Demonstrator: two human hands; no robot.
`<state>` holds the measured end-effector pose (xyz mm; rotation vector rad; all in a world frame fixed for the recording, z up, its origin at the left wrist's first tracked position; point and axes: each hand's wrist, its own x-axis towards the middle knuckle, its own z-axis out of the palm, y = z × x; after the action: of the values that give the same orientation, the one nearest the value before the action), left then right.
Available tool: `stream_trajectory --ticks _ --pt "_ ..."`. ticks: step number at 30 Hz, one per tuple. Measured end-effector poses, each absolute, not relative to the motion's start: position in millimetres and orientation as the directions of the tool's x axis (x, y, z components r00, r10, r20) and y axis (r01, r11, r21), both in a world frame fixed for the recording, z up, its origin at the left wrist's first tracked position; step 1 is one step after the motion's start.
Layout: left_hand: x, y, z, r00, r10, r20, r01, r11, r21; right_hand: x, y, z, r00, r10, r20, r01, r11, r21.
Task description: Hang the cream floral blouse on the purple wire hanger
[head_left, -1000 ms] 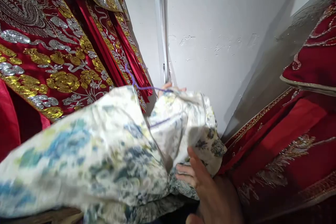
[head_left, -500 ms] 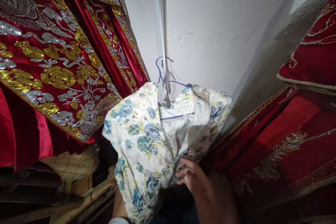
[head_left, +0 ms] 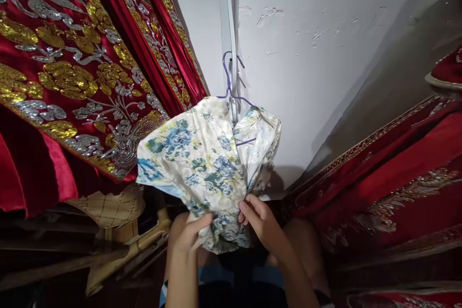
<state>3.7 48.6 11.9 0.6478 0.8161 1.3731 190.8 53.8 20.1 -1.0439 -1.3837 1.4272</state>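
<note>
A white floral blouse [head_left: 212, 163] with blue and green flowers hangs on a purple hanger [head_left: 228, 74]. Low on its left side, my left hand [head_left: 195, 233] grips the cloth, the thumb lying on the front and the other fingers hidden behind. My right hand [head_left: 258, 216] pinches the blouse's front edge between thumb and fingers, just below the neck opening. Between the two hands the lower part of the garment is bunched up.
Red cloth with gold and silver sequins [head_left: 72, 77] hangs at the left. More red embroidered cloth [head_left: 407, 178] fills the right side. A white wall [head_left: 306, 67] with a vertical strip [head_left: 227, 5] stands behind. Wooden furniture [head_left: 126, 255] is at the lower left.
My left hand has come into view from behind the blouse, now with its thumb on the front. My right hand has closed on the front edge. The blouse's right side has folded inward.
</note>
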Motion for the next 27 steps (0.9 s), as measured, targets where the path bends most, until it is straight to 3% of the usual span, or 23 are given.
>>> stream_trajectory --ticks 3,7,12,19,27 --pt "12 48 13 -0.055 0.970 -0.238 -0.540 0.171 0.824 182 54 21 -0.223 0.972 0.071 -0.041 0.064 -0.997" --pt "24 51 18 -0.145 0.952 -0.271 -0.553 0.150 0.820 180 53 18 -0.141 0.985 0.100 -0.050 0.094 -0.994" --pt "33 51 22 -0.142 0.932 -0.333 -0.609 0.183 0.771 178 53 10 0.009 0.983 0.184 -0.075 0.184 -0.980" --pt "25 50 16 -0.141 0.921 -0.364 -0.672 0.180 0.718 178 57 11 0.055 0.937 0.344 0.182 0.329 -0.926" --pt "29 55 5 -0.147 0.922 -0.359 -0.672 0.173 0.720 178 56 6 0.037 0.915 0.402 0.273 0.377 -0.885"
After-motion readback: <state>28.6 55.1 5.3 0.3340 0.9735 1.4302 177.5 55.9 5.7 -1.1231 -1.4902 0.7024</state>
